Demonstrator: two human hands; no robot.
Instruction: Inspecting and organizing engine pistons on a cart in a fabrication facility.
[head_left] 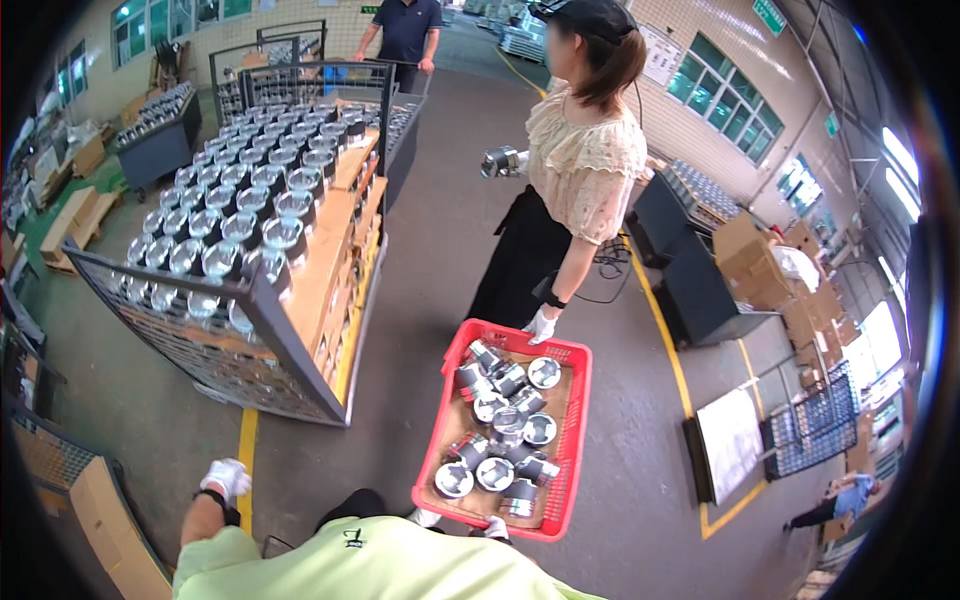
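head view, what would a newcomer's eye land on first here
The red plastic crate of jumbled metal pistons at lower centre, with the wearer's gloved right hand on its near rim and a co-worker's gloved hand on its far rim. Then the dark metal cage cart at upper left, topped with neat rows of pistons.

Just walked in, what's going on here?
The wearer's right hand holds the near rim of a red basket of loose metal pistons; the left hand is out to the side, nothing visible in it. A co-worker has one gloved hand at the far rim and another piston in the other. Left, a cage cart carries rows of pistons.
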